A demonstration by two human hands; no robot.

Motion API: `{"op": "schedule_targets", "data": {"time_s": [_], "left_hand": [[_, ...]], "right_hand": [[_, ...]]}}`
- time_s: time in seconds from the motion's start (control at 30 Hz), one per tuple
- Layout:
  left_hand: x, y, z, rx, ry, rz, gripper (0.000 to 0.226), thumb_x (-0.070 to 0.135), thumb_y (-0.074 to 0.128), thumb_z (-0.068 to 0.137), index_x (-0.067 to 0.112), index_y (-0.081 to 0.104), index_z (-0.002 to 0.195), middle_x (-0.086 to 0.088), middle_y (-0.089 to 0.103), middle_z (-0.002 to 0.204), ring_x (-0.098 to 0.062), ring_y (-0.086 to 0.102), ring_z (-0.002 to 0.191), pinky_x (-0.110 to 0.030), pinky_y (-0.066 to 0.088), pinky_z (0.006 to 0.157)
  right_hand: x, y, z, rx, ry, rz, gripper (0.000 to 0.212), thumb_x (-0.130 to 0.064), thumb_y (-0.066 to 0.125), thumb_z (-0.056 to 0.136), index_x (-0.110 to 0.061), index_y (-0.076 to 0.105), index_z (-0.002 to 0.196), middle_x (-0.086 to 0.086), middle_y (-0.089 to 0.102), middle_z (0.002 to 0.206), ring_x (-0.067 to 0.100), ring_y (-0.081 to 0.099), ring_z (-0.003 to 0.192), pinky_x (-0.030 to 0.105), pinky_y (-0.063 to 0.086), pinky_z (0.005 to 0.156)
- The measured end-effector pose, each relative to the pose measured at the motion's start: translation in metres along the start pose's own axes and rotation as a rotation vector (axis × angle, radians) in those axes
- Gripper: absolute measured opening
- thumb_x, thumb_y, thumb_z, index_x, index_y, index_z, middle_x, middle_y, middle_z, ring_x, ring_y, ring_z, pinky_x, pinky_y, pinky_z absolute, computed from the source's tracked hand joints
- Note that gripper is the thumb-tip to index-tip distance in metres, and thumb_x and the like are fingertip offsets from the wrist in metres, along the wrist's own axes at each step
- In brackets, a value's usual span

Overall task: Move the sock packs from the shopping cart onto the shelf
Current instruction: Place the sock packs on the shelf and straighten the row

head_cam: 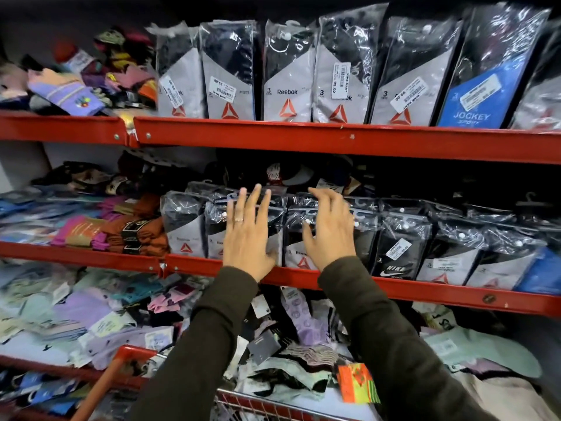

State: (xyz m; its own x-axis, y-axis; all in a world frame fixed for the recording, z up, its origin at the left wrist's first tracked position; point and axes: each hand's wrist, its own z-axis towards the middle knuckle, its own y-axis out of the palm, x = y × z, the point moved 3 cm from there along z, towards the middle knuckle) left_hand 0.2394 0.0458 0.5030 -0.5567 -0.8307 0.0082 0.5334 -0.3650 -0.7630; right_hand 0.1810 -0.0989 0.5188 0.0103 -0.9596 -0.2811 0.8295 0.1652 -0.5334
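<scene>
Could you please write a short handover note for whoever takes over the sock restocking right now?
Left hand: open, flat against the upright sock packs on the middle shelf, holding nothing.
Right hand: open, fingers spread on the neighbouring packs, also holding nothing.
Done: a row of packs stands on the middle shelf and another on the top shelf.
Left: the shopping cart is below the arms; its contents are mostly hidden, so check it for remaining packs.

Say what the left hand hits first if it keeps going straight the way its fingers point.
Probably nothing new: the left hand already seems to lie flat on a Reebok sock pack on the middle shelf. Sliding on, its fingers would likely reach the dark heap behind; depth unclear.
</scene>
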Motion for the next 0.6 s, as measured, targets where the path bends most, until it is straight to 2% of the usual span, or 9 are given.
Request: {"op": "schedule_targets", "data": {"time_s": [0.1, 0.2, 0.27, 0.33, 0.43, 0.6], "left_hand": [[0.001, 0.006, 0.029, -0.203, 0.062, 0.184, 0.113, 0.022, 0.074, 0.081, 0.006, -0.007, 0.158, -0.013, -0.006, 0.168, -0.032, -0.009, 0.156, -0.046, -0.004, 0.128], [0.001, 0.021, 0.042, -0.301, 0.144, 0.236, 0.106, 0.015, 0.071, 0.082, 0.006, -0.002, 0.159, -0.010, 0.002, 0.168, -0.028, -0.002, 0.157, -0.042, -0.004, 0.128], [0.001, 0.028, 0.044, -0.340, 0.168, 0.222, 0.103, 0.014, 0.072, 0.082, 0.008, 0.003, 0.159, -0.008, 0.009, 0.168, -0.026, 0.005, 0.157, -0.041, -0.004, 0.127], [0.001, 0.031, 0.045, -0.330, 0.174, 0.202, 0.102, 0.013, 0.073, 0.082, 0.010, 0.006, 0.159, -0.008, 0.015, 0.167, -0.026, 0.011, 0.156, -0.039, -0.002, 0.127], [0.000, 0.036, 0.045, -0.318, 0.173, 0.168, 0.104, 0.014, 0.077, 0.080, 0.010, 0.009, 0.158, -0.010, 0.019, 0.166, -0.027, 0.017, 0.154, -0.040, 0.007, 0.129], [0.000, 0.041, 0.044, -0.286, 0.160, 0.122, 0.105, 0.013, 0.082, 0.077, 0.011, 0.015, 0.158, -0.011, 0.023, 0.164, -0.028, 0.023, 0.153, -0.038, 0.014, 0.128]], "right_hand": [[0.002, 0.017, 0.023, -0.305, -0.151, -0.204, 0.089, -0.029, 0.073, 0.079, -0.005, 0.025, 0.151, 0.017, 0.032, 0.151, 0.034, 0.030, 0.142, 0.047, 0.029, 0.119], [0.009, 0.040, 0.025, -0.587, -0.182, -0.455, 0.108, -0.041, 0.075, 0.080, 0.002, 0.008, 0.153, 0.023, 0.021, 0.157, 0.039, 0.022, 0.146, 0.048, 0.016, 0.123], [0.012, 0.048, 0.022, -0.615, -0.180, -0.499, 0.103, -0.035, 0.074, 0.082, 0.003, 0.010, 0.153, 0.022, 0.025, 0.156, 0.038, 0.026, 0.145, 0.048, 0.016, 0.124], [0.016, 0.050, 0.021, -0.566, -0.177, -0.472, 0.093, -0.026, 0.073, 0.083, 0.000, 0.016, 0.152, 0.020, 0.032, 0.154, 0.035, 0.031, 0.143, 0.045, 0.018, 0.123], [0.020, 0.048, 0.022, -0.552, -0.221, -0.417, 0.083, -0.014, 0.070, 0.083, -0.003, 0.023, 0.150, 0.017, 0.038, 0.149, 0.032, 0.035, 0.141, 0.042, 0.020, 0.123], [0.029, 0.037, 0.025, -0.614, -0.307, -0.318, 0.087, -0.015, 0.074, 0.079, -0.009, 0.025, 0.150, 0.013, 0.038, 0.151, 0.028, 0.035, 0.142, 0.040, 0.020, 0.124]]}}
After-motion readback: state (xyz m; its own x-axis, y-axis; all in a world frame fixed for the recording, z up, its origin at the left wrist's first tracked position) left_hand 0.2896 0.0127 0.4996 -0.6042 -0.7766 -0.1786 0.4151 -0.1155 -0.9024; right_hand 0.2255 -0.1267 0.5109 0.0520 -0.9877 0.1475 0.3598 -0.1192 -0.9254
